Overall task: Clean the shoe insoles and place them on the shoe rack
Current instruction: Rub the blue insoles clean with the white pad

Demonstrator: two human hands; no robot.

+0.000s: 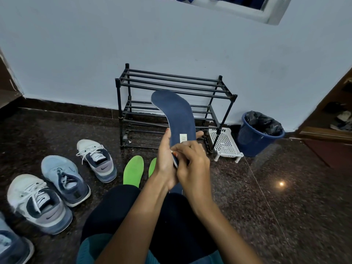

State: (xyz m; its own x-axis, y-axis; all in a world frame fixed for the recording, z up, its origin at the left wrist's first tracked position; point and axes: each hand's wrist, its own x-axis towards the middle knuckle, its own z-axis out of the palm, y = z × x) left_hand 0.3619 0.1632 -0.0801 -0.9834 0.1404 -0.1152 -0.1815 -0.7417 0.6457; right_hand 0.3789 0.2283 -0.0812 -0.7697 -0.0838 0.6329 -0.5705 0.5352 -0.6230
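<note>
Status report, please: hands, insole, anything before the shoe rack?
Left hand grips blue insole. Right hand pinches it below white label. Green insoles on floor before shoe rack.

On my feed the only brand I can make out is the Nike swoosh. One sits on the heel of the far white sneaker [97, 161], at 9 o'clock from the navy insole [179, 115]. Another is on the heel of the near white sneaker [38, 204], at 8 o'clock. The insole carries a small white label [183, 138], its print too small for me to read.
</note>
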